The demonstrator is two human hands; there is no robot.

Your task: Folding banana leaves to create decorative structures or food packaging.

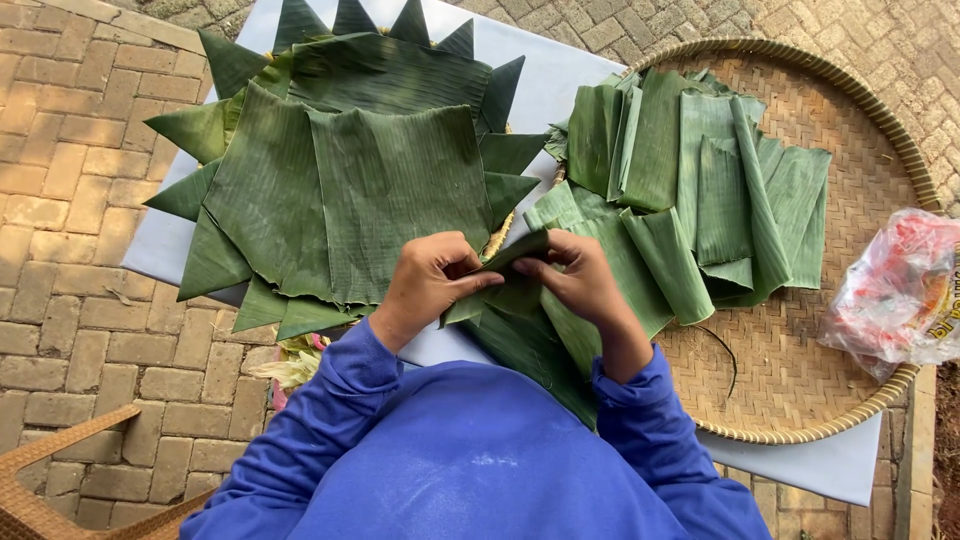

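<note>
My left hand (428, 283) and my right hand (578, 277) both pinch a strip of green banana leaf (500, 275) between them, folding it just above my lap. The fingertips of both hands meet on the fold. To the left lies a round tray covered with flat banana leaf pieces (360, 180), with folded leaf triangles (190, 130) pointing out around its rim. To the right a pile of cut banana leaf strips (700, 170) lies on a round woven bamboo tray (800, 370).
Both trays rest on a pale sheet (830, 465) spread over brick paving (70, 200). A plastic bag with red and white contents (895, 290) sits on the woven tray's right edge. A wicker chair corner (50, 470) shows at the bottom left.
</note>
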